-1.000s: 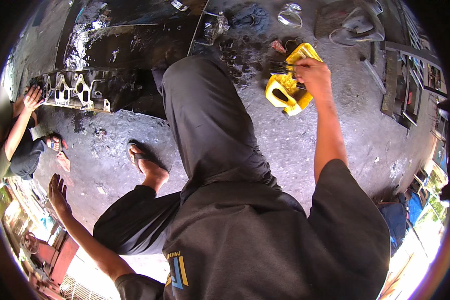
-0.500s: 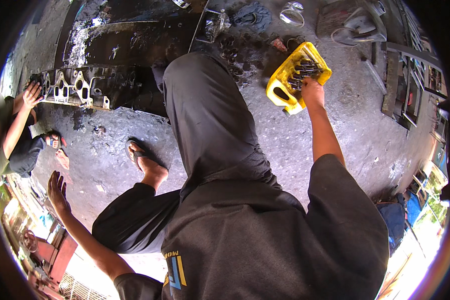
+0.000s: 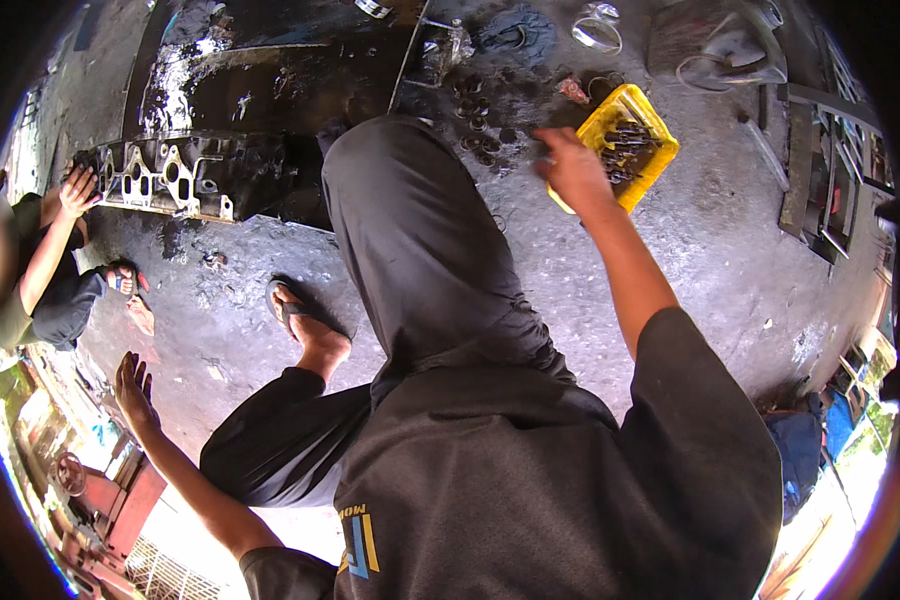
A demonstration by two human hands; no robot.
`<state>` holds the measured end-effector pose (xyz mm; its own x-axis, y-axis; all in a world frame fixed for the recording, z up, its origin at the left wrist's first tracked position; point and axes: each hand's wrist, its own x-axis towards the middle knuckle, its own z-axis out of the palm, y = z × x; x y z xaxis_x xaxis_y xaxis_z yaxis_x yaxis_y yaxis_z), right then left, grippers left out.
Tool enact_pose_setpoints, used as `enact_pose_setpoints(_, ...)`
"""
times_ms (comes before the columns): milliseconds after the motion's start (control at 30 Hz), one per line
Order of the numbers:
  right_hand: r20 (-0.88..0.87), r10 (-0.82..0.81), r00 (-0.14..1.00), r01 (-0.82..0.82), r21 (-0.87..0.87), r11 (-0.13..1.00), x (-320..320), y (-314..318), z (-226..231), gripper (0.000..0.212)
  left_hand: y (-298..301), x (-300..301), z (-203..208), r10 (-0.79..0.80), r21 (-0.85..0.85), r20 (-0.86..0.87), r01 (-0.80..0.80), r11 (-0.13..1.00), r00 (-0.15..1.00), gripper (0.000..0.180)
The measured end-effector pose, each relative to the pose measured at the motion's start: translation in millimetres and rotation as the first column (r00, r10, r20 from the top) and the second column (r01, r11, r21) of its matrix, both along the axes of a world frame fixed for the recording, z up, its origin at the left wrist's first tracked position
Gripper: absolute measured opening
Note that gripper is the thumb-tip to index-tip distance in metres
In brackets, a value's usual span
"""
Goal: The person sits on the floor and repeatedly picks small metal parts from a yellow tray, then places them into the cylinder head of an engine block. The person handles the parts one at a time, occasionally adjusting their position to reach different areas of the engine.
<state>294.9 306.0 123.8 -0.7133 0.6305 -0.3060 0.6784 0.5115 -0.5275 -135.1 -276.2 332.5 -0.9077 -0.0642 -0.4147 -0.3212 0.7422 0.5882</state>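
My right hand (image 3: pixel 573 172) hovers over the left side of a yellow cut-open plastic jug (image 3: pixel 662 158), partly hiding it. Its fingers look spread, though motion blurs them, and I see nothing between them. Dark, oily metal parts (image 3: pixel 625 145) lie heaped inside the jug. Left of that hand, several dark ring-shaped parts (image 3: pixel 482 143) are scattered on the stained floor. My left hand (image 3: pixel 136 392) is held out at the lower left, open, with its fingers stretched and touching nothing.
At the far left another person's hands (image 3: pixel 76 190) touch an engine cylinder head (image 3: pixel 160 185) beside a dark, oily sheet (image 3: pixel 270 85). Metal bars (image 3: pixel 805 170) lie at right. A blue cloth (image 3: pixel 515 35) and a shiny metal ring (image 3: pixel 597 36) are at the back.
My right hand has come out of the jug's heap and moved left, its fingers now pointing left. The left hand stays outstretched. The whole view has shifted slightly.
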Motion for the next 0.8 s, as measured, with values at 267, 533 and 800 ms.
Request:
enact_pose_setpoints(267, 0.162, -0.250, 0.955, 0.268, -0.095, 0.959, -64.9, -36.2, -47.9, 0.028, -2.0, 6.7, 2.8, 0.037, 0.031, -0.046, -0.036, 0.999, 0.998, 0.049)
enact_pose_setpoints(533, 0.130, -0.199, 0.971, 0.186, 0.104, 0.977, -53.6, -26.7, -45.4, 0.014, 13.0, 0.6, 3.4, -0.028, 0.028, -0.033, 0.029, 0.999, 0.999, 0.051)
enact_pose_setpoints(800, -0.164, -0.393, 0.905, 0.414, 0.124, 0.902, 49.0, 31.7, 43.5, 0.018, 7.4, -8.6, -2.0, -0.055, 0.038, -0.011, 0.056, 0.998, 0.998, 0.052)
